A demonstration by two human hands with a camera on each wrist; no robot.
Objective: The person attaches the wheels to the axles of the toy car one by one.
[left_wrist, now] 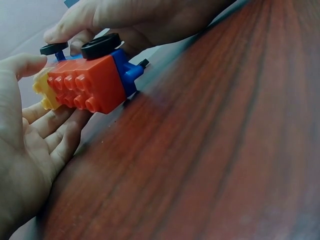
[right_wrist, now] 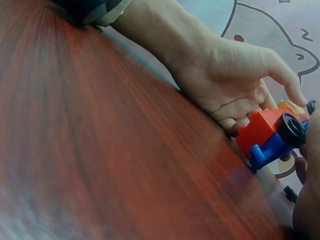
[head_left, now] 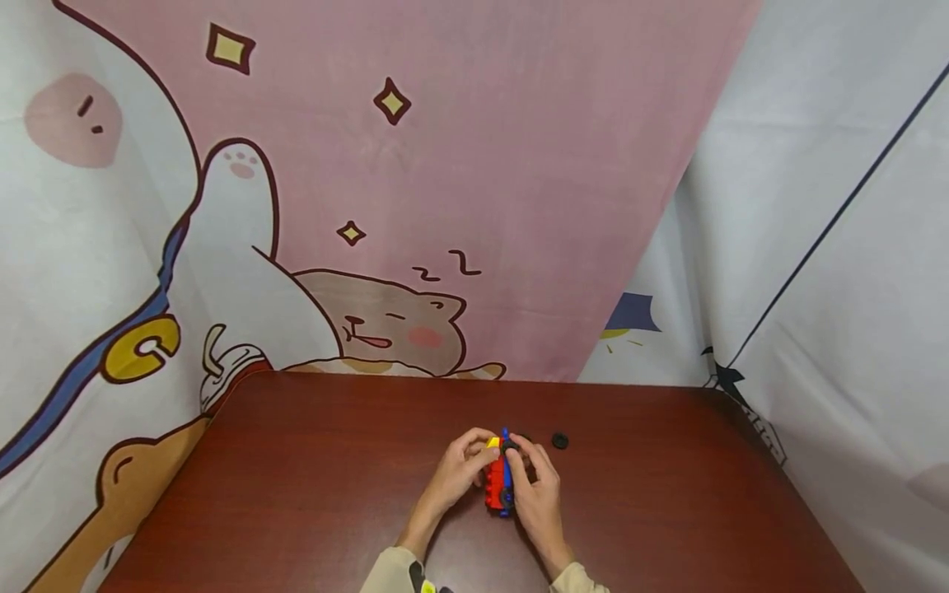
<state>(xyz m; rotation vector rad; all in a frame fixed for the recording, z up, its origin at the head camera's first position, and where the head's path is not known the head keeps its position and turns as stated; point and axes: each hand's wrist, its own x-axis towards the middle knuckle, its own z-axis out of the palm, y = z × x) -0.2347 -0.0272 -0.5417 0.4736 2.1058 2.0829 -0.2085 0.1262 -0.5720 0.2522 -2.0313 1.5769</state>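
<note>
Both hands hold a small toy car made of building blocks, tipped on its side over the table. Its red block (left_wrist: 87, 82) shows rows of studs, with a yellow block (left_wrist: 46, 90) at the far end. Along the right side runs the blue chassis (right_wrist: 272, 150), carrying black wheels, one near wheel (right_wrist: 291, 129) plainly visible. My left hand (head_left: 454, 471) grips the car at the yellow end, thumb above and fingers beneath. My right hand (head_left: 539, 498) holds the chassis side, thumb and fingertips at the far wheel (left_wrist: 54, 48).
A loose black wheel (head_left: 559, 441) lies on the brown wooden table (head_left: 311, 469), just beyond the right hand. Behind the table hangs a pink and white cartoon cloth (head_left: 519, 206), and white cloth (head_left: 838, 288) hangs along the right side.
</note>
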